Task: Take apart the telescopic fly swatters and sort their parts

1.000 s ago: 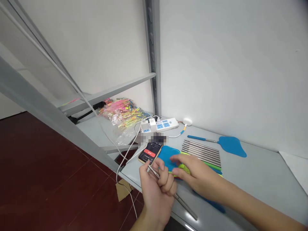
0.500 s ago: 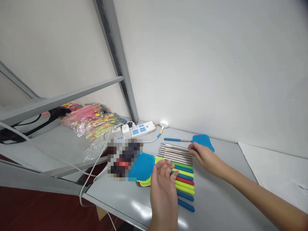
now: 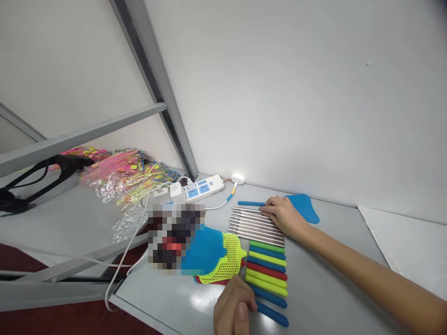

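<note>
My right hand (image 3: 283,215) reaches over the metal shaft of a blue fly swatter at the back, its fingers closed about the shaft. The swatter's handle (image 3: 250,203) shows to the left of the hand and its blue head (image 3: 304,207) to the right. Just in front lie several silver metal rods (image 3: 256,227) in a row. Below them is a row of foam-like handles in green, blue, yellow and red (image 3: 267,269). At the front, my left hand (image 3: 234,304) is curled closed beside the lowest blue handles (image 3: 272,313); what its fingers hold, if anything, is hidden.
Blue (image 3: 206,251) and yellow swatter heads (image 3: 232,253) overlap left of the handles, beside a pixelated patch. A white power strip (image 3: 204,187) with cables stands behind. Bagged colourful items (image 3: 122,174) lie on the left beyond a grey metal frame (image 3: 167,107). White sheets (image 3: 401,246) lie at right.
My right hand has moved from the rods' right ends back to the swatter's shaft. My left hand has come down toward the front edge and its fingers have curled in.
</note>
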Demonstrator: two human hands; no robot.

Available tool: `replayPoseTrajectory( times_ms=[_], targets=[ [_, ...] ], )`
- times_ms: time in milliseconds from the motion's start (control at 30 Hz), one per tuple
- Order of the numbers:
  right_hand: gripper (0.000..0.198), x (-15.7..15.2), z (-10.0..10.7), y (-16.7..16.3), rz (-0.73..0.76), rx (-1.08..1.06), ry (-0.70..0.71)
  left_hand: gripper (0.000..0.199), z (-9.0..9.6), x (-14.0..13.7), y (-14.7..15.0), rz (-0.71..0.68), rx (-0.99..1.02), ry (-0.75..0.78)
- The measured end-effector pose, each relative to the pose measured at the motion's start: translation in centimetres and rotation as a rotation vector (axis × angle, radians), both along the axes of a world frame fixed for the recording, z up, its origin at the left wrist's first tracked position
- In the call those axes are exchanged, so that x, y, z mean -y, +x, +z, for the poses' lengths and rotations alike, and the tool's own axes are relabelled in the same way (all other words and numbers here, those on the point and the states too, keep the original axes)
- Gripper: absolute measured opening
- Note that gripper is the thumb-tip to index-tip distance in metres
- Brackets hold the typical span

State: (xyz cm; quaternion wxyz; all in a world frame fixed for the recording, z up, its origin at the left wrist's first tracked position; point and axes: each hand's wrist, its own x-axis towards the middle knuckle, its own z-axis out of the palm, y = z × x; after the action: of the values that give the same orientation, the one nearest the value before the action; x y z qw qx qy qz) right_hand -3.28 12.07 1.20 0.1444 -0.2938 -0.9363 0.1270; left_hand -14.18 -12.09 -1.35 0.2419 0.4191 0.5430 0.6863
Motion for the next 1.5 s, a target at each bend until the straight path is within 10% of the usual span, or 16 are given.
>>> replayPoseTrajectory(
  times_ms=[567, 767, 1000, 1500],
  targets=[
    [0.011, -4.1, 0.0, -1.4, 0.024, 0.066, -0.092, 0.032, -0.2, -0.7, 0.6, -0.008, -0.316, 0.126],
    [0.012, -4.1, 0.3, -0.2, 0.015, 0.063, -0.226, 0.023, 2.6, -1.9, -1.8, -0.153, -0.603, 0.110],
    [0.014, -3.7, 1.4, 0.3, 0.002, 0.112, -0.335, 0.024, 6.5, -10.8, -5.4, -0.099, -1.200, -0.461],
    [0.012, -3.2, 1.8, 5.7, -0.241, 0.060, -0.285, 0.049, 3.4, -13.9, -4.4, -0.247, -1.348, -0.636]
  ],
)
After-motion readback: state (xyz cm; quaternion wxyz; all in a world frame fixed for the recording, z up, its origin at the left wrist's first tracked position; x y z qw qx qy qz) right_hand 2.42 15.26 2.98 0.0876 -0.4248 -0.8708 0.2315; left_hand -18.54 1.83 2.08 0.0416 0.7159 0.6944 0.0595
